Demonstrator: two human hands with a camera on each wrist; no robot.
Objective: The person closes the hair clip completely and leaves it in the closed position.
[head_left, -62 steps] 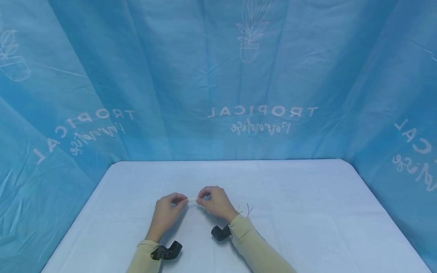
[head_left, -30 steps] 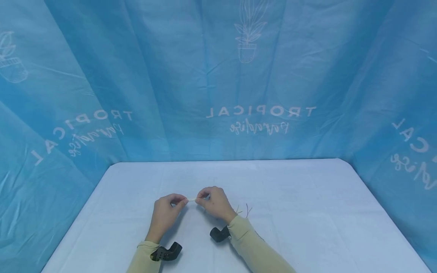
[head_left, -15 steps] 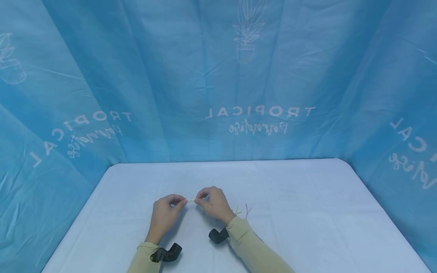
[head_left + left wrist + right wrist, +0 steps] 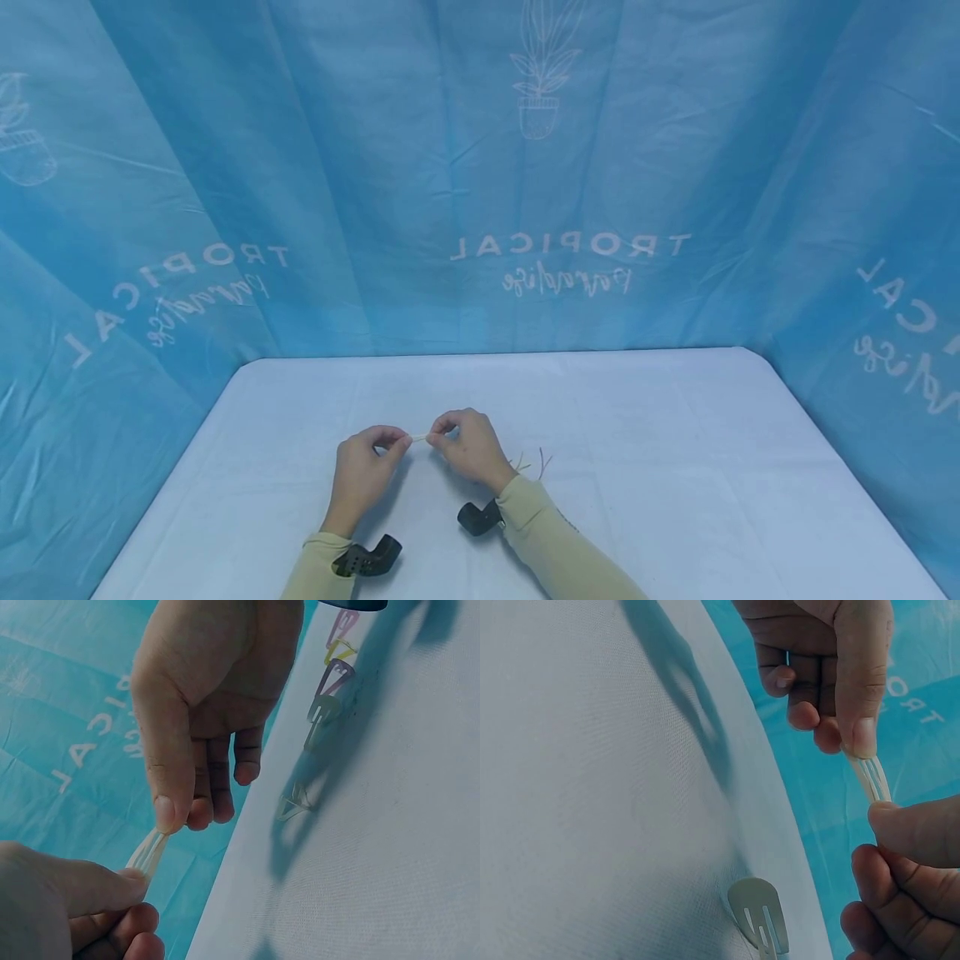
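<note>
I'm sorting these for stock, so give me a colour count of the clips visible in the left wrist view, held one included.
Pink clip: 1
Yellow clip: 1
Purple clip: 1
Pale: 3 (grey-green clip and whitish clip on the table, cream clip held between left hand and right hand)
Total: 6

A slim, pale cream clip with long slots slants at the lower left of the left wrist view, one end pinched by the left hand, the other by the right hand
</note>
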